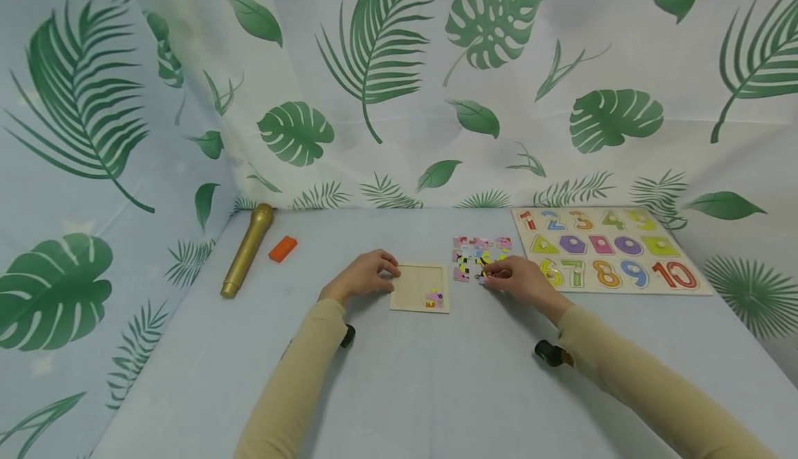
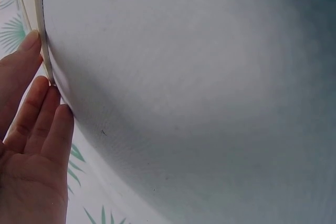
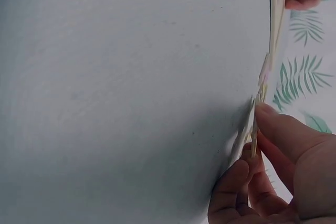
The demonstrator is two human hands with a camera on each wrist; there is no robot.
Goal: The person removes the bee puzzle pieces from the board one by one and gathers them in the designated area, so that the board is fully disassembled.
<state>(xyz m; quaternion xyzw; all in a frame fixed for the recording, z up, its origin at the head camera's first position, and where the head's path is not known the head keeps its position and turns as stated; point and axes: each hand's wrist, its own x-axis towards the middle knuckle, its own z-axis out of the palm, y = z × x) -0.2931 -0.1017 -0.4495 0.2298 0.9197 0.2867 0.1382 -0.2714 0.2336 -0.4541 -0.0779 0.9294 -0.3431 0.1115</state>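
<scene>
A small square wooden puzzle tray (image 1: 411, 286) lies in the middle of the table, with a pink puzzle piece (image 1: 434, 298) in its near right corner. My left hand (image 1: 368, 275) rests at the tray's left edge, thumb and fingertips touching the rim; in the left wrist view the fingers are fairly straight. To the right of the tray, several pink, yellow and black puzzle pieces (image 1: 464, 255) are laid out in a loose block. My right hand (image 1: 517, 280) pinches a thin puzzle piece (image 3: 255, 135) between thumb and fingers at the near right side of this block.
A wooden number and shape board (image 1: 564, 244) lies at the back right, just beyond my right hand. At the back left are a gold microphone (image 1: 247, 255) and an orange block (image 1: 283, 248). A leaf-printed cloth (image 1: 399, 85) hangs behind the table.
</scene>
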